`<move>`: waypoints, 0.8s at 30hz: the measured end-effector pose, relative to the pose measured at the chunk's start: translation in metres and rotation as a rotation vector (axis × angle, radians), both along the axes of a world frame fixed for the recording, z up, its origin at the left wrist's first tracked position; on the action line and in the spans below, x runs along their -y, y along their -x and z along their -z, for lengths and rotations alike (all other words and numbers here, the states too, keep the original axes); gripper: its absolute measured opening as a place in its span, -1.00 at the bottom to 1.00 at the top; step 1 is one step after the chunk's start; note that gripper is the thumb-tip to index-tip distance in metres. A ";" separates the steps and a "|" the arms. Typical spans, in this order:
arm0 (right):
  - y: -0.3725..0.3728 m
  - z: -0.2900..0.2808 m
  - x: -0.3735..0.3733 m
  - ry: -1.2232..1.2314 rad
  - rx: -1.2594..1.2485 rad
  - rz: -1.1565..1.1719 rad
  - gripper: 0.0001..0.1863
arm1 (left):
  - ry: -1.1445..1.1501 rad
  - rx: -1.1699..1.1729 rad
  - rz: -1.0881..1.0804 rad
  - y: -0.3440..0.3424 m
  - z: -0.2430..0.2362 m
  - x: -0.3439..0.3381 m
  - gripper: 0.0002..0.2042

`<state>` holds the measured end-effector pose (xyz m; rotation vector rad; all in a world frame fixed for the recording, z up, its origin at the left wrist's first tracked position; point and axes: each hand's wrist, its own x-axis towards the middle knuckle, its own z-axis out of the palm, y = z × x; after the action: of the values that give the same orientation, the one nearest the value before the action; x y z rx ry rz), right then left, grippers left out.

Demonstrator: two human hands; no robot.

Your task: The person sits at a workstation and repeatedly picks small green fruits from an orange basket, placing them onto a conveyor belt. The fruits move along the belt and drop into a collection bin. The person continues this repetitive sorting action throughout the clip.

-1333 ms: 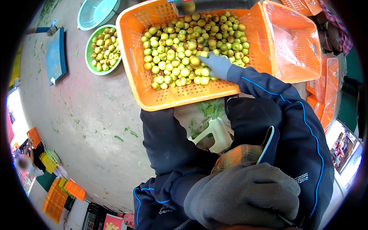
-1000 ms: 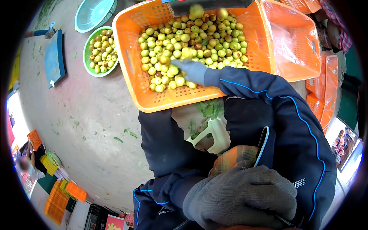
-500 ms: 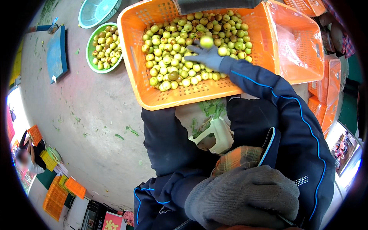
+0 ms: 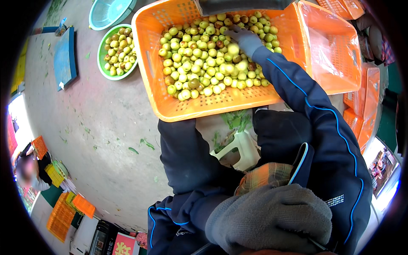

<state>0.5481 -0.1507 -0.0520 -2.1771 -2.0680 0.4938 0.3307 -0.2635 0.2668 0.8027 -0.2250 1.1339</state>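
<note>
A large orange plastic crate (image 4: 187, 114), lined with clear film, holds many small round yellow-green fruits (image 4: 199, 63) like jujubes, some with brown patches. My right hand (image 4: 246, 39), in a grey-blue glove, lies on the fruits toward the crate's far side. Its fingers stretch left, apart, with the tips partly among the fruits and no fruit visibly gripped. My left hand (image 4: 272, 221), in a thick grey knitted glove, is curled close to my body above my lap. Its fingers are folded under, so anything inside them is hidden.
Left of the crate stand a green basin (image 4: 100, 59) of browner fruits and a light-blue basket (image 4: 111, 15). A second film-lined orange crate (image 4: 333, 80) adjoins on the right. A pale plastic stool (image 4: 244, 148) sits between my legs. A blue board (image 4: 64, 59) lies farther left.
My right hand has moved away from me and slightly right, farther up the crate. A fruit seen raised at its fingers is no longer there. The left hand stays put.
</note>
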 end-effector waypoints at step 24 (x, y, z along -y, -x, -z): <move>-0.043 -0.109 0.094 -0.181 -0.699 0.524 -0.52 | -0.272 -0.376 0.530 0.004 0.011 -0.036 -0.80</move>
<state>0.5910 -0.2447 0.0571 -1.9369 -1.0962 0.8074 0.3272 -0.2275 0.2558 1.1014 -0.2592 0.4466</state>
